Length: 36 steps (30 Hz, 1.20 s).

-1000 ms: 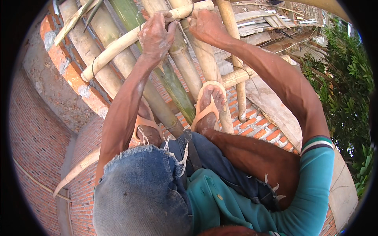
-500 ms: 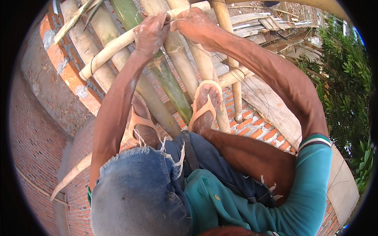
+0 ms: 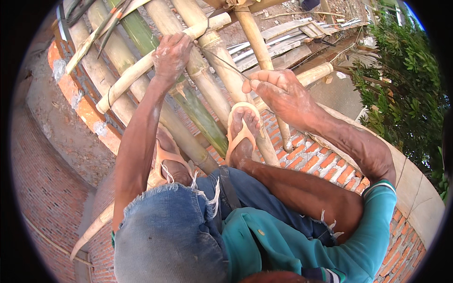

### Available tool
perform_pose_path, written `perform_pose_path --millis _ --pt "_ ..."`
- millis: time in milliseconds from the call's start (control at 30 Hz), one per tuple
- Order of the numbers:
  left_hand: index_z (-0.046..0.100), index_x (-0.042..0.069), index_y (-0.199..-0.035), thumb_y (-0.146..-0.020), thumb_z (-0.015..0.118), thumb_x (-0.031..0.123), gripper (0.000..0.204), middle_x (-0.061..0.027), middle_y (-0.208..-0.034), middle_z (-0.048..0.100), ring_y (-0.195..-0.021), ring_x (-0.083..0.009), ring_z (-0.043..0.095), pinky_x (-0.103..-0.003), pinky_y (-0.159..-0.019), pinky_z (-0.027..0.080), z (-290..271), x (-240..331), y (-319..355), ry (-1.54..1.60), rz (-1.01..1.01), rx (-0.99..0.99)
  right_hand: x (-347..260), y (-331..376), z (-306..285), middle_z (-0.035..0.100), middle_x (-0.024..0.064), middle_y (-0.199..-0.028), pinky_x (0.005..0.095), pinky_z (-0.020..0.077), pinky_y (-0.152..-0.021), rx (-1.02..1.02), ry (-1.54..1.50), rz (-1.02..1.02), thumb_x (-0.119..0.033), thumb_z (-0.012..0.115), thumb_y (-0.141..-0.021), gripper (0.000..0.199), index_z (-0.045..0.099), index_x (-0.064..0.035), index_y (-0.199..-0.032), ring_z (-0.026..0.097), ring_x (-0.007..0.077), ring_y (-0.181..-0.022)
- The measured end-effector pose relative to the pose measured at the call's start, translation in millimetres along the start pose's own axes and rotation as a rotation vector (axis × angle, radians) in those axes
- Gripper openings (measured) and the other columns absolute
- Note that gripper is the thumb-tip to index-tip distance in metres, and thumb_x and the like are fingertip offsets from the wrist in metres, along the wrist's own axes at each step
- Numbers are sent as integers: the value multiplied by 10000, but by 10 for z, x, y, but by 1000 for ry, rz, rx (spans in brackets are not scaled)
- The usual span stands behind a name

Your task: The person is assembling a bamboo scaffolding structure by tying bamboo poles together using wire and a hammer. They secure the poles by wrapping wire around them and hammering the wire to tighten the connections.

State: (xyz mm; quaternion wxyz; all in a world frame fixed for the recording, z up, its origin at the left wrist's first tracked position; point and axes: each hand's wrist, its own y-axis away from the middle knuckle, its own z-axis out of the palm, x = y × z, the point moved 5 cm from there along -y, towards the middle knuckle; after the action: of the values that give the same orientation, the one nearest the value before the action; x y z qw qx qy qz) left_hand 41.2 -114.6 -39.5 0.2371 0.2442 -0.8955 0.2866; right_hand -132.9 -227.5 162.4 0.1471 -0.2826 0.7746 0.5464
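Observation:
A pale bamboo crosspiece [image 3: 137, 70] lies slantwise over several longer bamboo poles [image 3: 200, 70], one of them green. My left hand [image 3: 171, 57] is closed round the crosspiece near its middle. From beside that hand a thin dark wire [image 3: 222, 61] runs taut to the right, in front of the crosspiece's right part. My right hand [image 3: 283, 96] pinches the wire's other end between thumb and fingers, out over the poles. Another loop of wire [image 3: 109, 96] circles the crosspiece's left end.
My sandalled feet [image 3: 243, 134] rest on the poles. Brickwork [image 3: 311, 158] lies under and right of them, and a brick wall edge [image 3: 78, 96] runs along the left. A dark two-armed tool [image 3: 112, 27] lies across the poles at upper left. Leafy branches [image 3: 406, 80] stand at right.
My right hand has left the crosspiece and moved right and toward me, drawing the wire out straight. My left hand stays on the crosspiece; the view has shifted slightly.

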Motion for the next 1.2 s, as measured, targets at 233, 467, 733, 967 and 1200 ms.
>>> perform_pose_path --millis 233,467,733,967,1200 --pt "694 74 -953 -861 764 145 136 -73 -946 665 -862 -288 624 -403 -782 548 38 -12 -10 18 -15 -2 -115 293 -19 471 -41 -641 268 366 -565 5 -17 -98 -349 504 -1073 357 683 -40 -1081 430 58 -605" --pt "702 102 -999 -856 761 169 169 -35 -1016 645 -949 -249 633 -398 -758 572 -102 13 -31 21 -13 -19 -259 555 -111 681 85 -799 329 515 -702 -10 101 -184 -311 471 -1099 380 657 20 -1127 641 150 -745" --pt "530 124 -1415 -928 709 273 541 -193 -1339 580 -1228 -405 571 -563 -1049 422 -887 -1091 -571 -472 -284 154 115 821 -184 481 -44 -638 249 329 -529 168 131 -136 -372 484 -1096 423 682 0 -1061 392 58 -568" --pt "570 24 -1184 -976 568 180 260 -185 -1165 600 -1123 -376 596 -546 -889 466 -918 -1782 -406 -720 -292 -135 171 933 -317 618 76 -728 349 453 -564 38 194 -117 -301 516 -1085 361 640 8 -1225 565 168 -568" --pt "590 5 -1198 -992 649 306 370 -241 -1138 633 -1000 -444 625 -541 -839 477 -916 -2058 -382 -557 -252 -235 456 1033 -497 675 260 -874 556 509 -791 209 482 -280 -350 583 -1010 403 592 -2 -1213 658 471 -884"
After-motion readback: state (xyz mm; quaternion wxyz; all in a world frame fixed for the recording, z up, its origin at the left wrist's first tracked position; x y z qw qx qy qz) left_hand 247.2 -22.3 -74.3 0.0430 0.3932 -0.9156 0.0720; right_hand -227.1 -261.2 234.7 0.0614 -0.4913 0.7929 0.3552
